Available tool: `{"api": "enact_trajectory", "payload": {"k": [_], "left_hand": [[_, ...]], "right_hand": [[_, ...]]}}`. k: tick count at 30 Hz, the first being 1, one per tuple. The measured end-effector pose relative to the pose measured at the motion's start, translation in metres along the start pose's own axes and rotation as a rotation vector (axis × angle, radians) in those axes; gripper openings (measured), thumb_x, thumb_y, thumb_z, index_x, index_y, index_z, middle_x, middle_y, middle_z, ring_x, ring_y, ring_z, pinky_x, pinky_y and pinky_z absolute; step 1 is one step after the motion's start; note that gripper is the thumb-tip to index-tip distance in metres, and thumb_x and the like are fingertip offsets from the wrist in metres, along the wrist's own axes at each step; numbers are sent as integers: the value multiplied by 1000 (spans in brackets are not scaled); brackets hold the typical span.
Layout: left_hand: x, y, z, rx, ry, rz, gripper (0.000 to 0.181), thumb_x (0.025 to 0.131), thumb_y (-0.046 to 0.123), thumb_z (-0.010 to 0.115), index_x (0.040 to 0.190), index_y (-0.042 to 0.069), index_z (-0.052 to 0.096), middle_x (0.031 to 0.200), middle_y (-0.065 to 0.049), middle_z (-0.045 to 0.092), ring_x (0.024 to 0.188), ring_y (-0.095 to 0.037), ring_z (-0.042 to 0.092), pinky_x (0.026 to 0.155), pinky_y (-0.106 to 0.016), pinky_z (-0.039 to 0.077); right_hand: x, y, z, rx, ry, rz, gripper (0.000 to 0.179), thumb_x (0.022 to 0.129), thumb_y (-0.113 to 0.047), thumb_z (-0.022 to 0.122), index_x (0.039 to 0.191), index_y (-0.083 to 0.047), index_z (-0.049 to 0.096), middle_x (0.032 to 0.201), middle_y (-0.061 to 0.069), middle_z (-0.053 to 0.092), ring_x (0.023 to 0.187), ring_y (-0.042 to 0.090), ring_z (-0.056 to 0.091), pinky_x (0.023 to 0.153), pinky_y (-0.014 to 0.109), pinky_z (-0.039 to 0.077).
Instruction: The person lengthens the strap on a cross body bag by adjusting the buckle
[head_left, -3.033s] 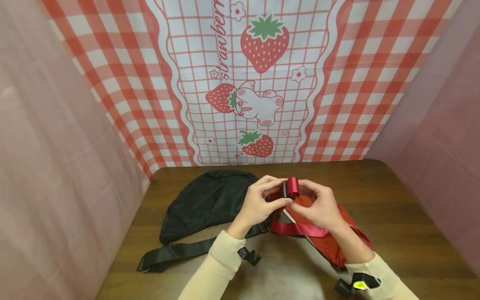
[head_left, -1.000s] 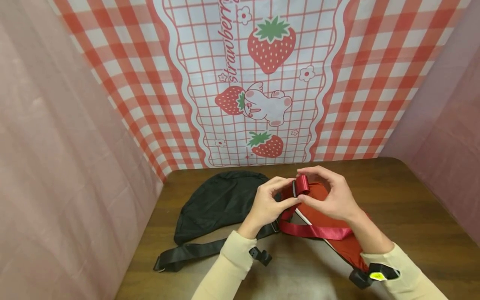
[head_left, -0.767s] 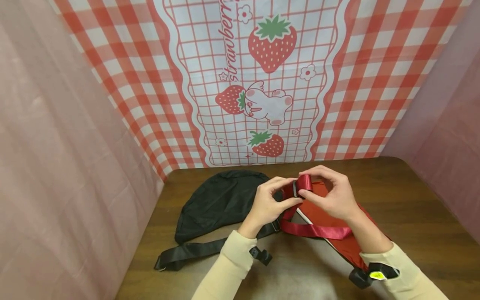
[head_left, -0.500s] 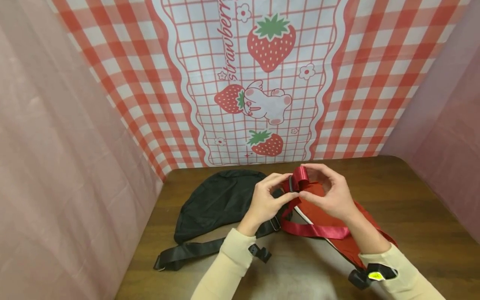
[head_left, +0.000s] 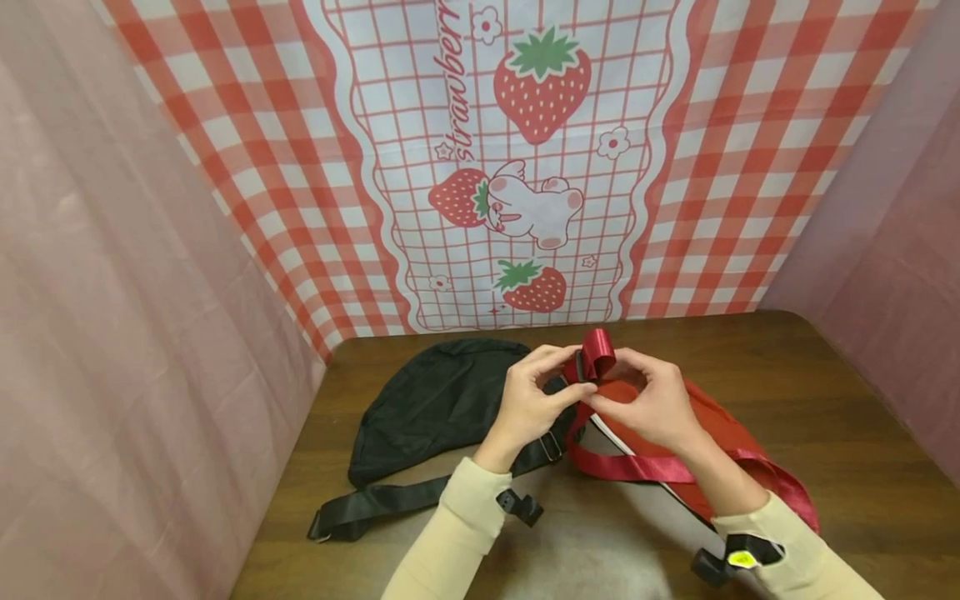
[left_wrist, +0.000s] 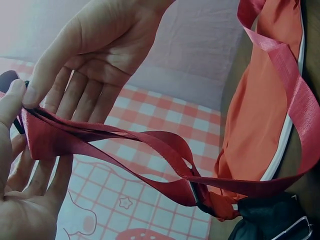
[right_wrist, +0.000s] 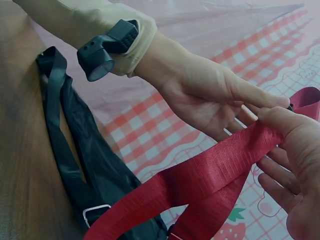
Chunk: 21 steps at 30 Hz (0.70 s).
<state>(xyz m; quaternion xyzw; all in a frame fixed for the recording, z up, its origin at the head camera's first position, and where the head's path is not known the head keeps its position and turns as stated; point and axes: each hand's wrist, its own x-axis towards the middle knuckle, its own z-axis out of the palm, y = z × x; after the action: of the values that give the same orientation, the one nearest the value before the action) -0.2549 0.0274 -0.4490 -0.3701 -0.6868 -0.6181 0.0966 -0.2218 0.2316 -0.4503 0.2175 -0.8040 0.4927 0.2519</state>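
In the head view, my left hand (head_left: 525,404) pinches a dark strap slider (head_left: 579,367) between thumb and fingers. A shiny loop of red strap (head_left: 598,354) stands up out of it. From the other side my right hand (head_left: 652,404) pinches the same strap beside the slider, thumb close to the left thumb. The strap belongs to the red-orange bag (head_left: 708,421), which lies under my right hand and forearm and is partly hidden by them. Lengths of the red strap (left_wrist: 165,145) hang twisted from my hands down to the bag in the left wrist view.
A black half-moon bag (head_left: 435,408) lies left of my hands. Its black strap (head_left: 375,502) runs along its near side, with a metal buckle (head_left: 552,447) near the red bag. A strawberry-printed cloth (head_left: 525,167) hangs behind the brown table (head_left: 840,442).
Both hands stay at the slider. My right hand has shifted down and left, and the red loop stands higher above the fingers. More red strap now shows beside my right forearm.
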Motion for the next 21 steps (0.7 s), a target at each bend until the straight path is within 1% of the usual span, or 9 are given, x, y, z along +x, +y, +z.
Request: {"api": "enact_trajectory", "payload": {"k": [4, 8, 11, 14, 15, 17, 19, 21], "left_hand": [[0, 1, 0, -4, 4, -15, 49, 93, 3, 82, 140, 2, 69, 125, -18, 71, 119, -30, 72, 102, -34, 62], [0, 2, -1, 2, 22, -20, 48, 94, 6, 81, 140, 3, 68, 124, -17, 70, 119, -28, 72, 103, -32, 62], [0, 3, -1, 3, 30, -18, 48, 94, 6, 81, 141, 4, 68, 123, -17, 70, 116, -27, 73, 102, -31, 62], [-1, 3, -1, 4, 30, -19, 48, 94, 6, 82, 140, 4, 69, 123, -17, 70, 115, -27, 73, 101, -31, 62], [-1, 2, -1, 7, 26, -18, 49, 93, 6, 82, 140, 4, 69, 123, -17, 70, 115, -27, 73, 101, -32, 63], [-2, 2, 0, 6, 13, -9, 49, 93, 5, 82, 140, 3, 69, 122, -17, 70, 114, -28, 73, 101, -32, 63], [-2, 1, 1, 9, 0, 5, 49, 92, 4, 83, 139, 2, 69, 122, -18, 71, 114, -26, 73, 100, -32, 63], [-2, 1, 2, 11, -13, 20, 48, 92, 4, 83, 138, 1, 69, 122, -18, 71, 113, -25, 74, 100, -31, 63]], "right_hand": [[-2, -1, 0, -38, -10, 1, 42, 78, 0, 93, 115, -12, 77, 94, 3, 79, 88, 1, 73, 86, 10, 59], [-6, 2, -3, -90, -55, 2, 41, 80, -1, 91, 116, -14, 76, 99, 1, 79, 91, 1, 74, 87, 8, 57], [-9, 5, -5, -136, -98, 4, 42, 80, 1, 89, 117, -16, 75, 103, -1, 79, 94, 8, 76, 89, 10, 57], [-12, 7, -7, -163, -138, 7, 45, 81, -2, 90, 121, -16, 74, 109, -1, 79, 99, 16, 77, 92, 16, 60], [-12, 8, -7, -162, -147, 8, 46, 82, -4, 90, 123, -16, 73, 111, -2, 78, 100, 16, 76, 93, 19, 61], [-12, 7, -6, -152, -151, 10, 48, 82, -8, 93, 125, -16, 73, 113, -3, 78, 102, 11, 75, 94, 19, 60], [-11, 6, -5, -122, -132, 9, 48, 81, -9, 94, 125, -16, 73, 111, -3, 78, 101, 5, 73, 93, 15, 59], [-9, 4, -4, -84, -101, 2, 46, 81, -6, 93, 123, -15, 75, 108, -1, 79, 99, 1, 71, 93, 13, 58]]}}
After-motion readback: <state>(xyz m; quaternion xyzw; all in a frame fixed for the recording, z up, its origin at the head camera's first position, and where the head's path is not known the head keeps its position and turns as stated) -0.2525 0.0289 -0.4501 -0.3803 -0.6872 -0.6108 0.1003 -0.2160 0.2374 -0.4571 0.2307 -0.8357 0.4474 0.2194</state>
